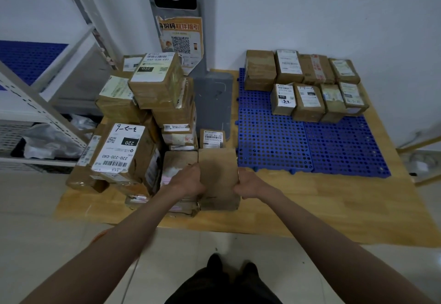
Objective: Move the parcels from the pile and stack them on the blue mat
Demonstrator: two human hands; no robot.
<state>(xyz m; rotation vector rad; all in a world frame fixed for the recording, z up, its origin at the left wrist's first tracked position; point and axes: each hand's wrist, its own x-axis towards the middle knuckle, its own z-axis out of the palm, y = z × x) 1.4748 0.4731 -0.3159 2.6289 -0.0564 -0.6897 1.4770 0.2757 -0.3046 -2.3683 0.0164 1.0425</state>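
A pile of brown cardboard parcels (143, 122) stands on the left half of a wooden board (310, 208). At the pile's front right corner is a plain brown parcel (218, 172). My left hand (188, 180) grips its left edge and my right hand (248, 184) grips its right edge. The blue perforated mat (298, 146) lies on the right half of the board. Several parcels (307, 84) stand on the mat's far part in two rows against the wall.
A grey post with a QR poster (181, 39) rises behind the pile, its grey base plate (213, 103) between pile and mat. A white metal shelf rack (43, 103) stands left. Tiled floor lies in front, with my feet (229, 272).
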